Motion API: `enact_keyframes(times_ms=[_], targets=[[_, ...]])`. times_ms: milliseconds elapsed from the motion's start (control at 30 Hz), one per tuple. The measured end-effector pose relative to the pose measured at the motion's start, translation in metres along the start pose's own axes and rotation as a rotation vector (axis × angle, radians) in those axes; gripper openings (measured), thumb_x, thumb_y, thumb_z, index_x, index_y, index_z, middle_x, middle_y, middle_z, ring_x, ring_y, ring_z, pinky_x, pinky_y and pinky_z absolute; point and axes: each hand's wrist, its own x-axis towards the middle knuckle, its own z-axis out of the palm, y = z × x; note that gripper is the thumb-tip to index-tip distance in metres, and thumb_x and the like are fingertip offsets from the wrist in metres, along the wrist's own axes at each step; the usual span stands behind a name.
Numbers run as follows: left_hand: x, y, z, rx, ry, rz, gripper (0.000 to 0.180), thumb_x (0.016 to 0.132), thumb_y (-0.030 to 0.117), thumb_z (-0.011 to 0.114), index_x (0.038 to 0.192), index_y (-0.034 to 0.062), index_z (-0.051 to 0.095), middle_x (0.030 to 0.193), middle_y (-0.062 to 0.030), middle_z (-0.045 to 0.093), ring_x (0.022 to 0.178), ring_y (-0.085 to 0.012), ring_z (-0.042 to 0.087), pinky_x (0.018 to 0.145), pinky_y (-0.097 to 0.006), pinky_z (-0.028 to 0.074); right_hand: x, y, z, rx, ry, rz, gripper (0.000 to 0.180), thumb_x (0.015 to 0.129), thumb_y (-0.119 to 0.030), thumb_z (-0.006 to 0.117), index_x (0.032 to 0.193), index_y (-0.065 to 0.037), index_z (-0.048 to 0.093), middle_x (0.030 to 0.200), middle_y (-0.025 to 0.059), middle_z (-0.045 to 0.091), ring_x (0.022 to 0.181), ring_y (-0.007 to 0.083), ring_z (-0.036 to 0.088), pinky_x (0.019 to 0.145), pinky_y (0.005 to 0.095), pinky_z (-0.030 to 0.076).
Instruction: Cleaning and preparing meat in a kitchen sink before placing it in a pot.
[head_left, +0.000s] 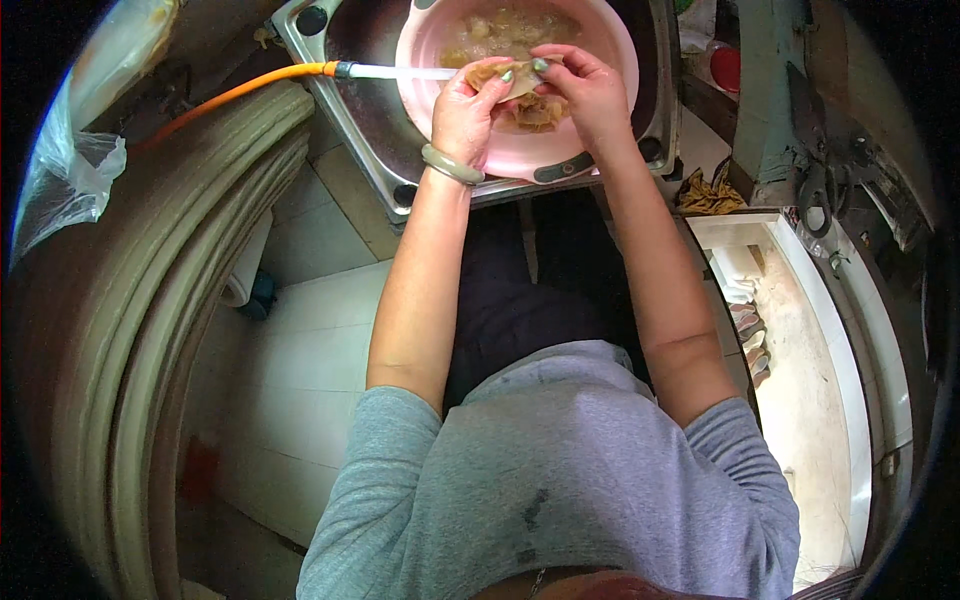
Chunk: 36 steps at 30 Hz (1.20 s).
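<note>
At the bottom of the frame your grey long-sleeved top [560, 480] fills the view, its sleeves pushed up above the elbows, and your two bare forearms run up from it toward the top centre. To the left of them lies a pale tiled floor [300, 370], with a thick ribbed greyish hose [150, 330] curving down the left side.

Higher up, a pale green bangle [452, 165] sits on your left wrist. Your left hand [466, 112] and right hand [590, 92] meet over a round pink plastic basin [520, 155] at the top centre. Both are closed on a limp, tan, sheet-like piece of food [510, 82], your left fingers pinching its left edge and your right fingers gripping its right edge, so it is stretched between them just above the basin. More tan pieces [535, 112] hang or lie right beneath it.

The basin rests in a square stainless steel sink [375, 110]. In the far part of the basin, cloudy water holds more pale chunks [500, 30]. An orange hose with a white nozzle [300, 72] comes in from the upper left, its tip reaching the basin's rim beside your left hand. A clear plastic bag [65, 180] hangs at the far left.
</note>
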Motion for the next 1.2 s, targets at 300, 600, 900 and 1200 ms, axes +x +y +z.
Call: enact_keyframes(times_ms=[300,600,900,1200], targets=[[-0.007,0.005,0.007,-0.177,-0.016,0.005,0.025,0.086,0.007,0.056,0.111,0.0038,0.053,0.103,-0.005,0.059,0.088,-0.0129,0.057,0.072,-0.024,0.049,0.005,0.003,-0.006,0.331,-0.04,0.134,0.018,0.084,-0.006,0.058,0.101,-0.001,0.062,0.092,0.0039,0.062,0.074,0.0111,0.059,0.068,0.0224,0.052],[0.003,0.019,-0.003,0.47,-0.109,0.033,0.022,0.085,0.016,0.062,0.102,0.0036,0.059,0.091,-0.0012,0.061,0.082,-0.0071,0.055,0.071,-0.02,0.044,-0.005,-0.013,-0.006,-0.399,-0.189,-0.107,0.019,0.079,-0.003,0.062,0.098,-0.002,0.062,0.089,0.0021,0.063,0.079,0.0092,0.058,0.072,0.0215,0.047],[-0.019,-0.028,-0.009,0.158,0.078,-0.163,0.012,0.087,0.013,0.056,0.092,0.0024,0.058,0.079,-0.0011,0.058,0.069,-0.0078,0.051,0.06,-0.022,0.041,-0.046,0.014,-0.001,-0.841,-0.076,-0.335,0.017,0.071,0.003,0.059,0.087,-0.002,0.062,0.083,0.0089,0.063,0.077,0.0205,0.062,0.07,0.0291,0.049],[0.023,-0.036,-0.029,0.436,0.499,0.085,0.014,0.087,0.012,0.048,0.095,0.0023,0.056,0.067,-0.0037,0.054,0.056,-0.0122,0.05,0.051,-0.025,0.042,-0.064,-0.024,0.007,-0.753,-0.118,-0.675,0.019,0.068,0.005,0.059,0.084,-0.003,0.058,0.085,0.0097,0.06,0.082,0.0257,0.06,0.071,0.0337,0.048]])
